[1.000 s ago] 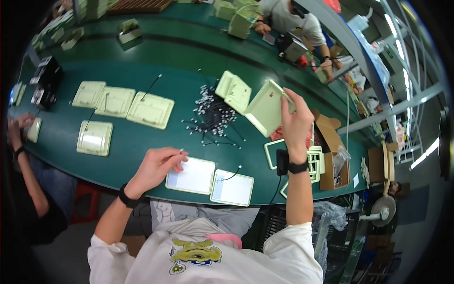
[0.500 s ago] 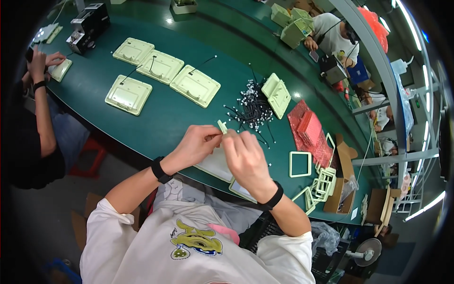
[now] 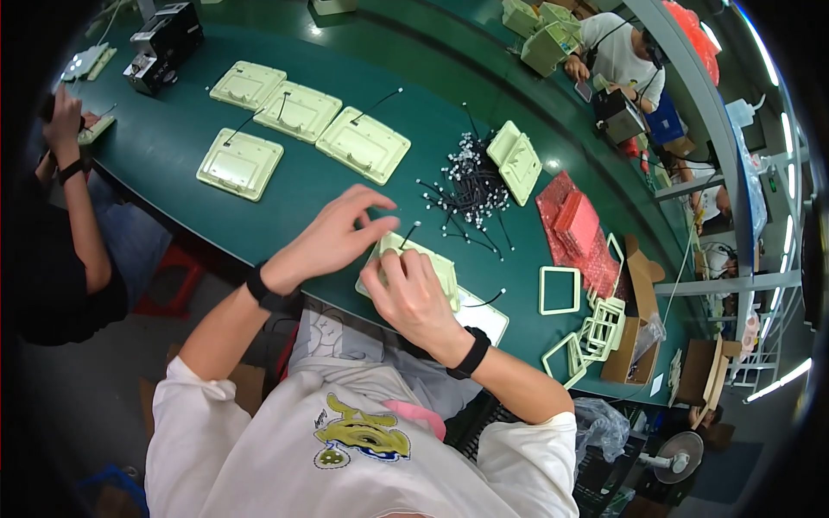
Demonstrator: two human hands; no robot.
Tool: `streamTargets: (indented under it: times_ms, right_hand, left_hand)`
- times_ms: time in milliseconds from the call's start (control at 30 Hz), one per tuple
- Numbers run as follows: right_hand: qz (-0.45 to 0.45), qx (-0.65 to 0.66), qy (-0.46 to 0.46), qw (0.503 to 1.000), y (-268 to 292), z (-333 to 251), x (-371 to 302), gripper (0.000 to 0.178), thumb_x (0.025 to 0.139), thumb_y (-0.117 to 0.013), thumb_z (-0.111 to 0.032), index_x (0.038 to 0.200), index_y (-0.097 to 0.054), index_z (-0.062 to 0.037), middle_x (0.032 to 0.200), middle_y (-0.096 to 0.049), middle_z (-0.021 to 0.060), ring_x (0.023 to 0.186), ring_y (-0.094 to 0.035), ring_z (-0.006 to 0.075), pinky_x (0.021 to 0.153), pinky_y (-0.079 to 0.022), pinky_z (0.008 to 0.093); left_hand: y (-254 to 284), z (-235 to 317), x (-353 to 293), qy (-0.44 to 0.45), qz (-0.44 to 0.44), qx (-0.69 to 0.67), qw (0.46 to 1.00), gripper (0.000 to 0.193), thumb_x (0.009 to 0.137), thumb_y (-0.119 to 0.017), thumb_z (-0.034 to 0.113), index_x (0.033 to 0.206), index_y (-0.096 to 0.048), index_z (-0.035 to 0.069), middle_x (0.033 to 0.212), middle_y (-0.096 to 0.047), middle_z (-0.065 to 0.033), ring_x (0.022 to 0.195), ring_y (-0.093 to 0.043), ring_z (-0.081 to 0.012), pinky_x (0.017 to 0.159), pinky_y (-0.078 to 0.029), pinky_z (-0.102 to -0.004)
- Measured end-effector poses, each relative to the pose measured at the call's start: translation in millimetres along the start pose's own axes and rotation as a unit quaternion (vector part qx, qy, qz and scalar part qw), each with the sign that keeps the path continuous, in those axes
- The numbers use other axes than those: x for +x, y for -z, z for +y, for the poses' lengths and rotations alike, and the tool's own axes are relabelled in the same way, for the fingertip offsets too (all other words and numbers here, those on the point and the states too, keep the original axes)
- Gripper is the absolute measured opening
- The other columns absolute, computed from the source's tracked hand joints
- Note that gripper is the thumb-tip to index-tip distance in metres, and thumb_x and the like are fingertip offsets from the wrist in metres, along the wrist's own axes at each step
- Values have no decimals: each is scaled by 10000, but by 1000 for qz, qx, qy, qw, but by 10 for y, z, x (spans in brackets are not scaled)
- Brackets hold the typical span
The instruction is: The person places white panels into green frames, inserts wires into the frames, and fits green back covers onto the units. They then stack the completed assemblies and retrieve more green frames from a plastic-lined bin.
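Note:
A pale green plastic panel (image 3: pixel 443 269) lies at the table's near edge, partly covered by my right hand. My right hand (image 3: pixel 409 293) is on top of it with fingers bent and pinched together; what sits between the fingertips is hidden. From the panel a short black cable (image 3: pixel 409 236) with a white connector end sticks up just beyond my fingers. My left hand (image 3: pixel 338 231) hovers over the panel's left side, empty, thumb and fingers apart. Partly under the panel, on its right, is a second piece with a white face (image 3: pixel 485 321) and a black cable.
Several pale green panels (image 3: pixel 363 145) with cables lie further left. A pile of black cables (image 3: pixel 473 186) and stacked panels (image 3: pixel 515 164) stand beyond my hands. To the right are red bubble wrap (image 3: pixel 576 229), green frames (image 3: pixel 560 290) and a cardboard box (image 3: pixel 633 350). A co-worker's hand (image 3: pixel 62 125) is far left.
My hands were together, holding a small pale green piece above the panel. My left hand has moved left and opened; the right has come down onto the panel. The small piece is out of sight.

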State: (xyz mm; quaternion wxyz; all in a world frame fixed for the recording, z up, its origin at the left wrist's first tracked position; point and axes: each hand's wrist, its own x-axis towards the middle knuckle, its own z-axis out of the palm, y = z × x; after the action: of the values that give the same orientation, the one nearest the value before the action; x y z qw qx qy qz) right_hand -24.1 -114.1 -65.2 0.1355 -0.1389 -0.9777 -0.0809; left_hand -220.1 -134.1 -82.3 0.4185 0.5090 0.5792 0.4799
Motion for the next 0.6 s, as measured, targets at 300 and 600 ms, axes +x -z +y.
streamTargets:
  times_ms: [300, 600]
  right_hand:
    - [-70, 288, -121, 948, 55, 154, -328, 733, 807, -926, -283, 1366, -560, 18, 1414, -567, 262, 1310, -569, 431, 1112, -487, 512]
    - [-170, 194, -107, 960, 43, 329, -396, 757, 765, -942, -256, 1352, -555, 23, 1594, -427, 319, 1447, -466, 491, 1226, -378, 611]
  left_hand:
    - [58, -437, 257, -71, -152, 147, 975, 213, 929, -775, 157, 1101, -802, 34, 1172, -726, -146, 1067, -704, -343, 944, -565, -441]
    - [185, -257, 88, -92, -230, 185, 951, 399, 866, -788, 114, 1248, -746, 6, 1374, -672, -142, 1286, -613, -344, 1103, -502, -428]
